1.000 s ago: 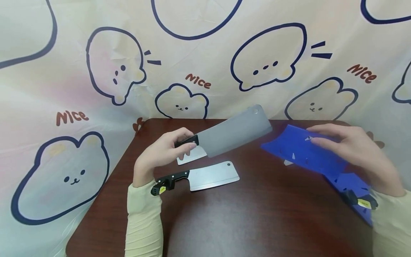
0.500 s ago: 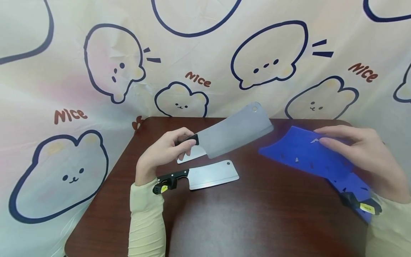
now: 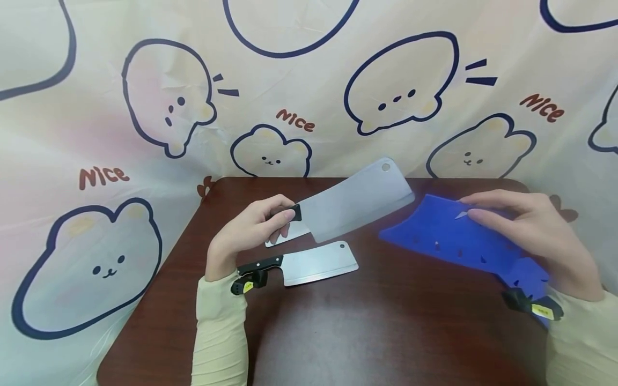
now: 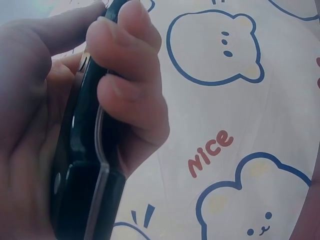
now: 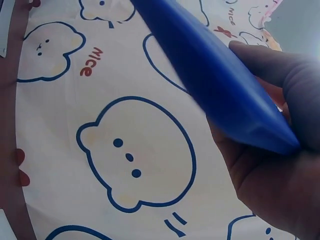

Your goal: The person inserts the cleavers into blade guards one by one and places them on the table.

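Within the left hand [image 3: 253, 225], 1 cleaver handle [image 3: 296, 212] is partly hidden.

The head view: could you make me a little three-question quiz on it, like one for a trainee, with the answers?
1. True or false: the left hand holds a cleaver by its black handle.
2. What colour is the piece in the right hand? A) red B) blue C) green
3. Fill in: the word printed on the backdrop is "____".

Key: 1. True; 2. B; 3. Nice
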Demonstrator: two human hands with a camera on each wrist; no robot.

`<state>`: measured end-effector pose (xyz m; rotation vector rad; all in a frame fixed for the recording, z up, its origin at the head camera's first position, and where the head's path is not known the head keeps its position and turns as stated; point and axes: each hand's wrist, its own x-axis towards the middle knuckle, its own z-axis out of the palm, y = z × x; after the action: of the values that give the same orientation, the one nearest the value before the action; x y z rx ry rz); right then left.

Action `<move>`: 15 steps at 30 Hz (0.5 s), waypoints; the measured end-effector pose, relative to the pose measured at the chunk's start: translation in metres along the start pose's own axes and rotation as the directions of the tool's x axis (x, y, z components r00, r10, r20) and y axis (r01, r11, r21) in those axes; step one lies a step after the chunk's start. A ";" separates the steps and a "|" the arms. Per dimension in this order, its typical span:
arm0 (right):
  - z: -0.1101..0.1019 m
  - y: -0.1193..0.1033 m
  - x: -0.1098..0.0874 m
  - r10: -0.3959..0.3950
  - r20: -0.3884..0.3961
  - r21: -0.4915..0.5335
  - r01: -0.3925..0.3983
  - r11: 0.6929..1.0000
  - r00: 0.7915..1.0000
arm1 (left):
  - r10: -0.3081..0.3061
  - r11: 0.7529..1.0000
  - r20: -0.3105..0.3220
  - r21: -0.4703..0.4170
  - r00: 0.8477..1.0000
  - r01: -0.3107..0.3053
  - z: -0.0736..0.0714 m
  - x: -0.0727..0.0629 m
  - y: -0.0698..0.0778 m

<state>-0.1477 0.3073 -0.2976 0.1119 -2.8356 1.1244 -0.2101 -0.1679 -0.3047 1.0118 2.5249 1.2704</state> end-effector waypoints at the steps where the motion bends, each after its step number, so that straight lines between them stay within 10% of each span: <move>1: 0.000 0.000 0.000 -0.002 -0.001 -0.004 0.002 1.000 1.000 | 0.003 1.000 0.001 0.002 1.000 -0.003 0.000 0.000 0.000; 15: 0.003 0.000 -0.002 -0.005 -0.005 0.000 0.005 1.000 1.000 | 0.030 0.999 -0.034 -0.032 0.999 -0.032 0.001 -0.001 0.002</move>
<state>-0.1462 0.3055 -0.2998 0.1166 -2.8297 1.1222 -0.2080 -0.1678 -0.3042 1.0353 2.5139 1.3432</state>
